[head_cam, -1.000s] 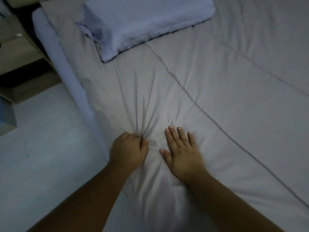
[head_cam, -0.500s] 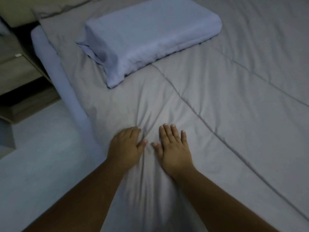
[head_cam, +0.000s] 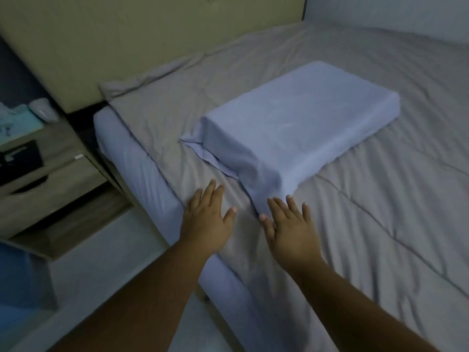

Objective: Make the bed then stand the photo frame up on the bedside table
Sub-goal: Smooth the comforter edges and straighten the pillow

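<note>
- Bedside table [head_cam: 58, 158], one, at 9 o'clock, standing just beside the bed.
- One dark flat rectangle [head_cam: 19, 156] lies on the table top. Too dim to tell whether it is the photo frame.
- Mattress [head_cam: 142, 168] in a pale blue sheet. Its side shows bare along the near edge, which runs from 10 o'clock down to 6 o'clock.
- Left hand [head_cam: 205, 222]: palm down on the grey quilt [head_cam: 380, 204] just inside the bed edge, fingers straight and spread, gripping nothing. The pillow sits at its 1 o'clock.
- Right hand [head_cam: 291, 229]: also flat and spread, holding nothing. Its fingertips [head_cam: 289, 198] reach the pillow's near corner; touching or just short, cannot tell.
- Hands counted: two, side by side and apart, with a strip of quilt between them.
- Pillow [head_cam: 299, 133], one, blue case, lying flat on top of the quilt at 12 o'clock from the hands. Long axis runs 8 o'clock to 2 o'clock, with the loose case flap at the 8 o'clock end.
- Quilt, one, spread over the bed out to 3 o'clock, with stitch lines slanting and its top hem bunched against the headboard [head_cam: 127, 47].
</note>
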